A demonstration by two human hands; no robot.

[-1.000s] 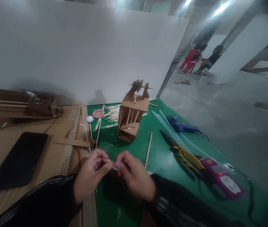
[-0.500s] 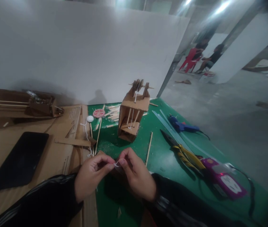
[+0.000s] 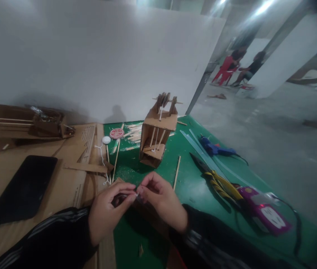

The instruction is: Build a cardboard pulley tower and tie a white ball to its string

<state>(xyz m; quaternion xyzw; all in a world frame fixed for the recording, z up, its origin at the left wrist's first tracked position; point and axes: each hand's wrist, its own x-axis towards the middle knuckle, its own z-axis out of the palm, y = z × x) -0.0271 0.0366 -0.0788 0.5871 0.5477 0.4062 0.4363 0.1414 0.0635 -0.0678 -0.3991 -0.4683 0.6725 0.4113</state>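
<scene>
My left hand [image 3: 112, 211] and my right hand [image 3: 162, 198] meet at the lower middle, fingertips nearly touching. Both pinch a short piece of white string [image 3: 137, 194], mostly hidden by the fingers. A brown cardboard piece lies below them, partly covered by my hands. Beyond my hands stands an open cardboard box frame [image 3: 160, 121] with cardboard discs on a stick at its top and a white string running down inside. To the left, a loose white string [image 3: 102, 158] trails from a small white ball [image 3: 106, 140].
A dark tablet [image 3: 22, 188] and another cardboard box model [image 3: 21, 125] are on the left cardboard. Pliers [image 3: 220, 183], a blue glue gun [image 3: 217, 147], a purple power strip [image 3: 263, 211] and clear sticks lie right. Wooden sticks lie behind. People sit far off.
My fingertips have come closer together, and less of the white string shows between them. The right hand has moved slightly up and right.
</scene>
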